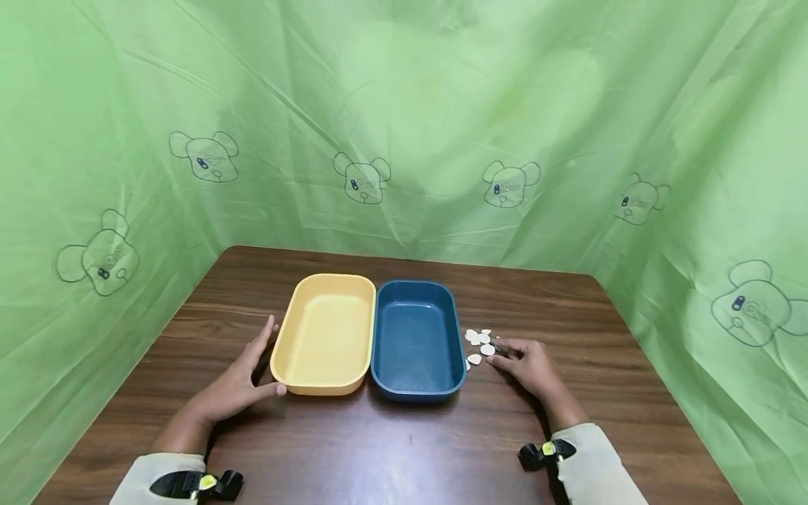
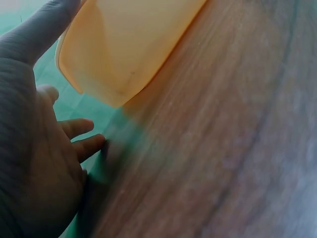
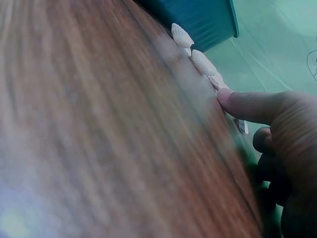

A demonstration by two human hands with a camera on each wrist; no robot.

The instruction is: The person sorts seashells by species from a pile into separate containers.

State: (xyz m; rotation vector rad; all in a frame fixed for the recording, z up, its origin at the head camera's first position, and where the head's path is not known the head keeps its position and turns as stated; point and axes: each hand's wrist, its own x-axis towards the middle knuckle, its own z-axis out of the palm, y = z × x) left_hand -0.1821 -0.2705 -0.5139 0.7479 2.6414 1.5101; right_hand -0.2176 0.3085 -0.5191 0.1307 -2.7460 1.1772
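My left hand is beside the yellow tray, fingers along its left side and thumb at its near left corner. In the left wrist view the thumb lies at the tray's rim, and the other fingers are apart from it. At the right, my right hand reaches in among several white seashells, thumb and forefinger at their edge. A dark-striped shell shows just under the thumb in the right wrist view; I cannot tell whether the fingers pinch it. Ribbed white shells lie beyond the thumb tip.
A dark blue tray stands against the yellow one, between it and the shells. Both are on a brown wooden table. Green cloth with mouse-head drawings hangs behind and at both sides.
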